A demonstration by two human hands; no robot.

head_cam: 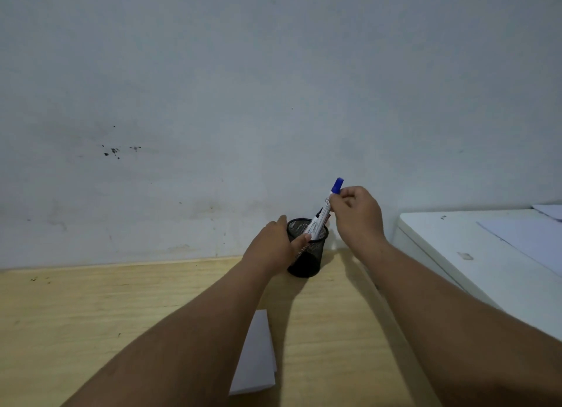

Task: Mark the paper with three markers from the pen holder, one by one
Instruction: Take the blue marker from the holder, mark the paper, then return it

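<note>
A black mesh pen holder (311,259) stands on the wooden table near the wall. My left hand (273,245) wraps around its left side and grips it. My right hand (357,213) pinches the upper part of a white marker with a blue cap (327,206), which tilts up out of the holder with its lower end still inside. Another dark-tipped marker (320,213) shows just behind it in the holder. A folded white paper (258,355) lies on the table close to me, partly hidden under my left forearm.
A grey-white wall rises right behind the holder. To the right stands a white cabinet or appliance top (462,248) with loose sheets (529,239) on it, higher than the wooden table (91,309).
</note>
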